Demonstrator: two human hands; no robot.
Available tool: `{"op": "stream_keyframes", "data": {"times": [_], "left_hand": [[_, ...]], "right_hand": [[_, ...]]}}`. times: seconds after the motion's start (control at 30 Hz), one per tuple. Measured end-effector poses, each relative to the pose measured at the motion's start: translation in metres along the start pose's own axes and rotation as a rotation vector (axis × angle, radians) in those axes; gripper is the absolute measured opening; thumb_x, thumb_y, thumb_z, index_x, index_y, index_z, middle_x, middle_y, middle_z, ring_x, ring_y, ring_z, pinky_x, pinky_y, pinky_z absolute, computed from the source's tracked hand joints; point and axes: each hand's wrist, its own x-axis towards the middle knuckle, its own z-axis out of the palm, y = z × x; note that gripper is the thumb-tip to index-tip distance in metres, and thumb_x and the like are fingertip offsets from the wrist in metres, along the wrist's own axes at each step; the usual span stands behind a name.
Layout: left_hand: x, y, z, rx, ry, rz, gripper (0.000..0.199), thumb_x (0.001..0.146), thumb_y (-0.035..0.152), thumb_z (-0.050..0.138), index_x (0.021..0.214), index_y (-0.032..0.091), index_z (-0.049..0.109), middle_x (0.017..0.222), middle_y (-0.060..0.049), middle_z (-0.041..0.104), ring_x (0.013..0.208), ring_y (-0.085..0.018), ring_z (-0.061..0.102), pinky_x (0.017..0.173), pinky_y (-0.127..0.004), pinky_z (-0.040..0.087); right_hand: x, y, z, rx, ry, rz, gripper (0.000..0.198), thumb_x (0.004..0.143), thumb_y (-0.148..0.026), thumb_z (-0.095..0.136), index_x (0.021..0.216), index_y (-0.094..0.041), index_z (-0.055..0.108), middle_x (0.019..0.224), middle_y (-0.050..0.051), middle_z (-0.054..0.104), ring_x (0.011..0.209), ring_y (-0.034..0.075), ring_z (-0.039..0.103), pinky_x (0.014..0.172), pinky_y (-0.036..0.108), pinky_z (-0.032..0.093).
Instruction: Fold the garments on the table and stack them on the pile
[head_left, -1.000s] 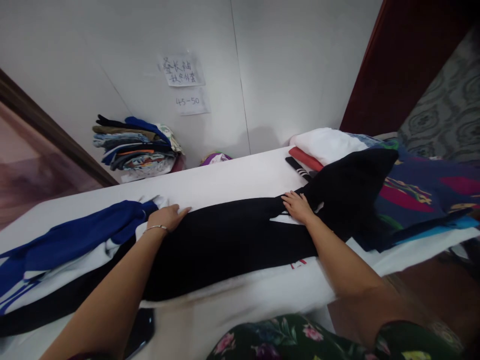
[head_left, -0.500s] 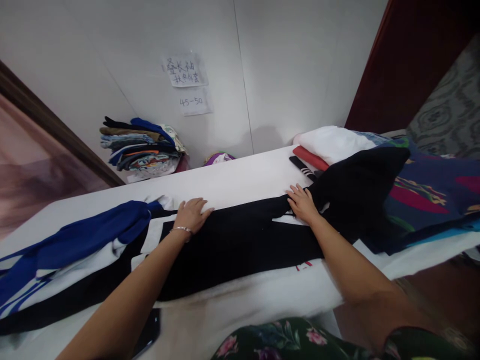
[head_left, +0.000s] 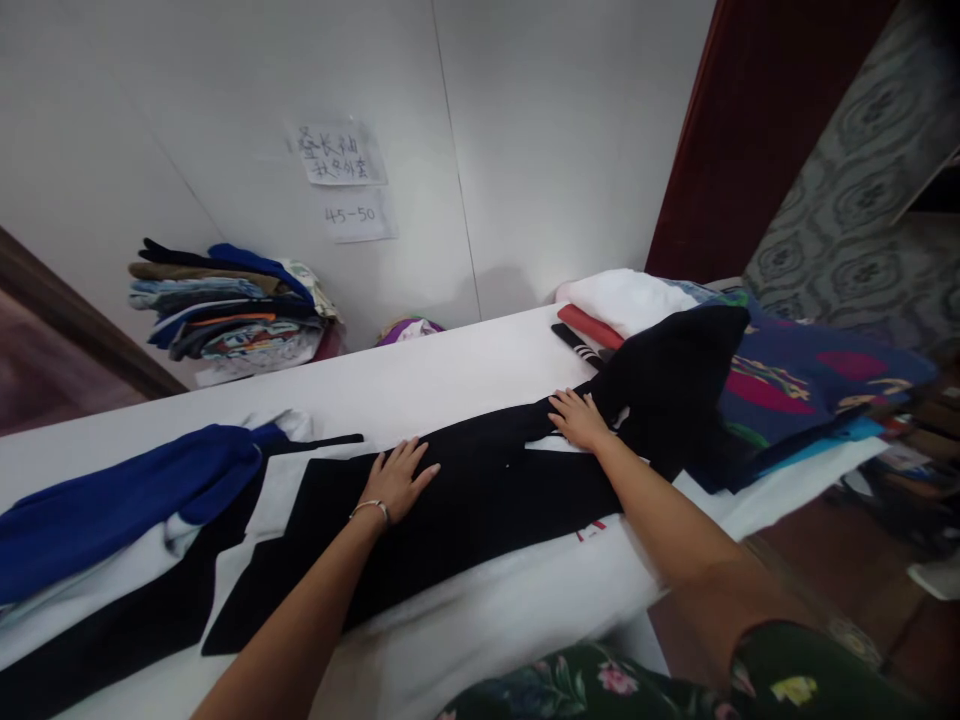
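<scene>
A black garment lies stretched lengthwise across the white table. My left hand rests on its left part with fingers spread, a bracelet on the wrist. On its right part, my right hand lies with palm down and fingers extended, beside a narrow white gap in the cloth. Right of that hand, the black cloth rises into a rumpled heap. Left of my left hand are a white piece of fabric and a blue garment, with more black cloth under them.
A stack of folded clothes stands at the back left against the wall. White and red folded items and a patterned blue cloth lie at the right. Two handwritten paper signs hang on the wall.
My left hand has slid down from the garment's upper edge onto its surface, fingers wider apart. The black cloth's left end now lies spread further left. The view has shifted right.
</scene>
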Motion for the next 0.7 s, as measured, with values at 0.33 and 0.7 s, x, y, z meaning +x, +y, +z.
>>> {"op": "stream_keyframes", "data": {"times": [0.33, 0.7], "left_hand": [[-0.002, 0.000, 0.001, -0.023, 0.076, 0.003, 0.060, 0.092, 0.053, 0.028, 0.141, 0.021, 0.041, 0.152, -0.005, 0.032, 0.142, -0.024, 0.021, 0.114, -0.048, 0.018], [-0.011, 0.007, 0.002, -0.102, 0.128, -0.001, 0.061, 0.092, 0.059, 0.023, 0.138, 0.025, 0.045, 0.150, -0.005, 0.037, 0.141, -0.026, 0.025, 0.114, -0.052, 0.015]], "right_hand": [[-0.005, -0.005, -0.007, -0.046, -0.021, 0.013, 0.052, 0.097, -0.042, 0.026, 0.144, -0.023, 0.034, 0.154, 0.005, 0.026, 0.144, 0.022, 0.015, 0.115, 0.049, 0.011], [-0.011, -0.087, -0.009, -0.012, 0.069, -0.119, 0.059, 0.094, -0.058, 0.022, 0.142, -0.028, 0.038, 0.155, 0.005, 0.026, 0.144, 0.025, 0.014, 0.113, 0.056, 0.008]]}}
